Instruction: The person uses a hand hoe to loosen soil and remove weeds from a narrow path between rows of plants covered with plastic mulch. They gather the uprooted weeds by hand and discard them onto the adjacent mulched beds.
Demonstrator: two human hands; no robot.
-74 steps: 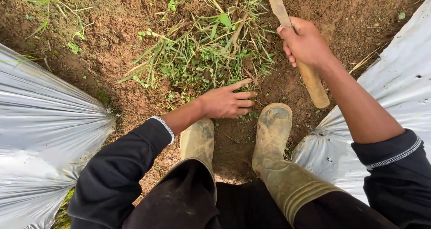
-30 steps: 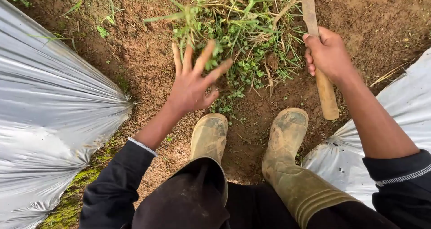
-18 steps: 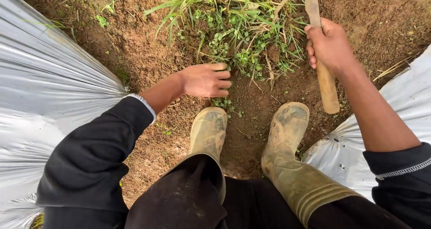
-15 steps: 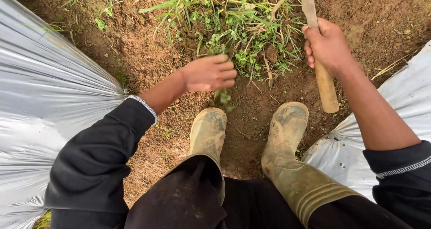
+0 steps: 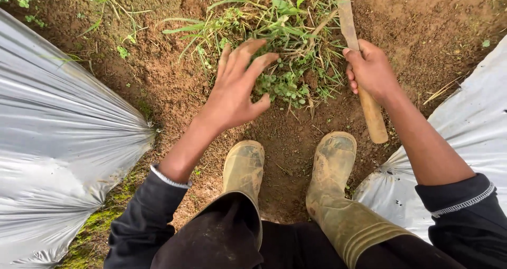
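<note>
My left hand (image 5: 235,89) is spread open with its fingers apart, just above the near edge of a pile of pulled weeds and grass (image 5: 274,42) lying on brown soil. It holds nothing. My right hand (image 5: 369,71) is closed around the wooden handle of a tool (image 5: 369,110), whose flat worn blade (image 5: 346,15) points away from me beside the weed pile. My two muddy rubber boots (image 5: 243,166) stand on the soil just below the pile.
Silver plastic mulch sheets cover the raised beds on the left (image 5: 58,158) and right (image 5: 475,121), leaving a narrow furrow of bare soil (image 5: 158,84) between them. Small green weeds (image 5: 121,50) grow at the far left. Moss (image 5: 100,221) edges the left sheet.
My left hand, which was closed on a tuft of small weeds near my boot, has moved up to the pile and opened. My right hand and the tool have hardly moved.
</note>
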